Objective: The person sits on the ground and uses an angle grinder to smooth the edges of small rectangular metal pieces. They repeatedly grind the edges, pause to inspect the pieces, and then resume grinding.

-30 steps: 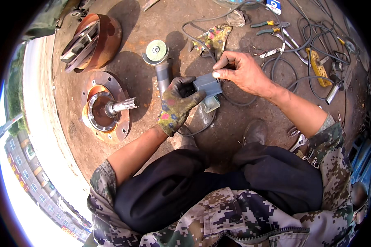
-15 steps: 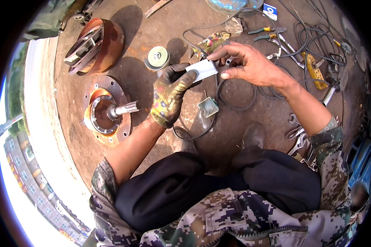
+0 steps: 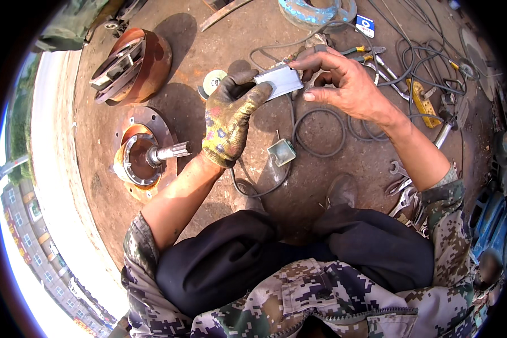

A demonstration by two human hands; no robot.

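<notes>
My left hand point(image 3: 229, 121), in a patterned, soiled work glove, grips a small flat white packet point(image 3: 283, 82) between thumb and fingers. My right hand point(image 3: 355, 89) is bare, its fingers curved and apart at the packet's right end. The index fingertip is at the packet's upper corner; whether it touches is hard to tell. The thumb stays apart, just below. Below the hands, a small clear greenish box point(image 3: 281, 152) rests on the ground. Left of the glove lies a round grinding disc point(image 3: 213, 82), partly covered by the glove.
A rusty flange point(image 3: 150, 119) with a splined shaft point(image 3: 172, 152) lies at left, beneath a rusty drum point(image 3: 158, 65). On the right are a yellow power strip point(image 3: 422, 104), tangled cables, yellow-handled pliers point(image 3: 366, 58) and several wrenches point(image 3: 404, 200). A blue-white box point(image 3: 365, 26) lies far off.
The packet and my right hand have shifted slightly right in the picture. My right fingers have opened a little more around the packet's end. The left grip stays the same.
</notes>
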